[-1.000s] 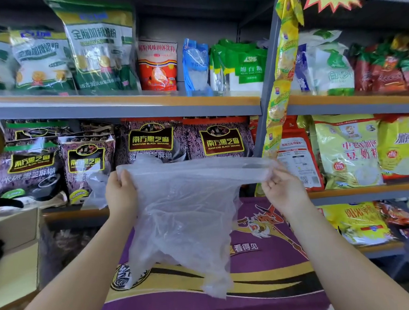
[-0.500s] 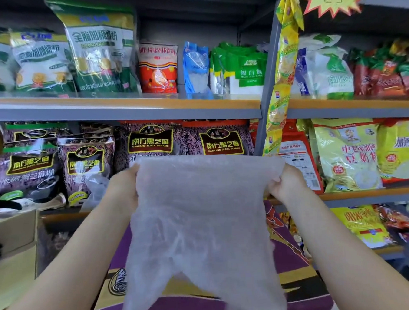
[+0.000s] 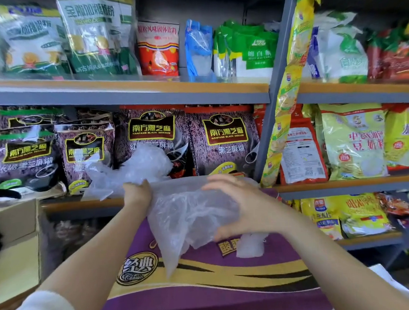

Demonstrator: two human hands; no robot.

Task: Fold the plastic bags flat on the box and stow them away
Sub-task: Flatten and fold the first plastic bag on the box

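The person held one clear plastic bag point(image 3: 191, 218) just above the far half of the purple box point(image 3: 207, 283). The left hand point(image 3: 137, 194) pinched its upper left corner. The right hand point(image 3: 241, 208) gripped its right side, fingers curled around the film. More loose bags point(image 3: 132, 169) lay at the far edge of the box. The step seemed to be the laying down; next the bag probably needed spreading flat on the box before folding.

bag: clear thin plastic bag point(image 3: 191, 218), crumpled, held up over the box, one corner hanging down
box: purple box point(image 3: 208, 295) with gold bands, lying flat under the bag
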